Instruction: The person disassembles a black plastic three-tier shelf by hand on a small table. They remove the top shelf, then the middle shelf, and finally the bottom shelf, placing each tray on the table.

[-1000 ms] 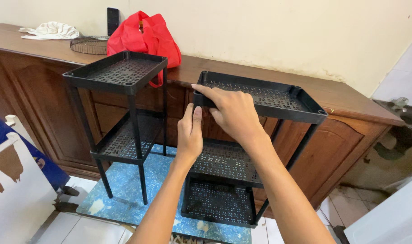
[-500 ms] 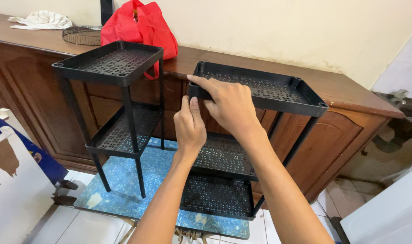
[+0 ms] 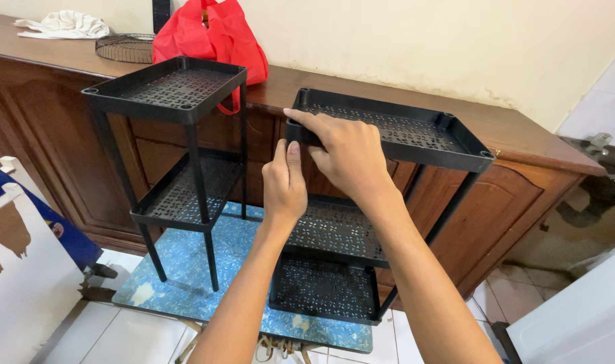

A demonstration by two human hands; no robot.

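Long wooden sideboard [image 3: 523, 145] along the far wall, red bag [image 3: 209, 37] on top. On the blue mat [image 3: 186, 283]: two-tier black rack [image 3: 166, 94] left, three-tier black rack [image 3: 402, 131] right. Right hand [image 3: 344, 152] closed over its top tray's near-left corner; left hand [image 3: 285, 185] just below, fingers curled around the corner post.

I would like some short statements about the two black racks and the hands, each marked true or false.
1. The right hand grips the near left corner of the top tray of the right rack. True.
2. The left hand lies flat on the left rack. False: it is at the right rack's corner, just under the right hand.
3. The red bag sits on the wooden sideboard. True.
4. The left rack shows three trays. False: it shows two.
5. Both racks stand on a blue mat. True.
6. A wire basket hangs from the right rack. False: it rests on the sideboard, left of the bag.
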